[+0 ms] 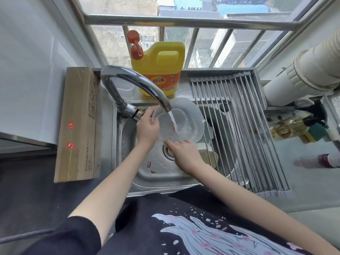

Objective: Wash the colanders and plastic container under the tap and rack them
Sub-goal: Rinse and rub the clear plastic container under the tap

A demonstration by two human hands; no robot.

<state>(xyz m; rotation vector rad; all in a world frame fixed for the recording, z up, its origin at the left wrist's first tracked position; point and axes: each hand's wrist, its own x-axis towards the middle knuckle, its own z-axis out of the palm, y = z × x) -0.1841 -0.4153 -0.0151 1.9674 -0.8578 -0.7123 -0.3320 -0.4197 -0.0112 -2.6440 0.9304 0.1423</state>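
A clear plastic container [166,126] is held tilted over the steel sink [158,172], under the running tap [136,85]. Water streams into it. My left hand [147,127] grips its left rim, fingers curled over the edge. My right hand [184,153] holds its lower edge from below with the fingers stretched along it. Behind the container stands a larger translucent white colander [193,116], leaning at the back of the sink. A roll-up steel rack [239,129] covers the right part of the sink.
A yellow detergent jug [160,69] with an orange pump stands behind the tap. A cardboard box [79,124] lies left of the sink. Under the rack sit a beige dish [211,155] and dark cookware. A white duct [303,70] and bottles are at right.
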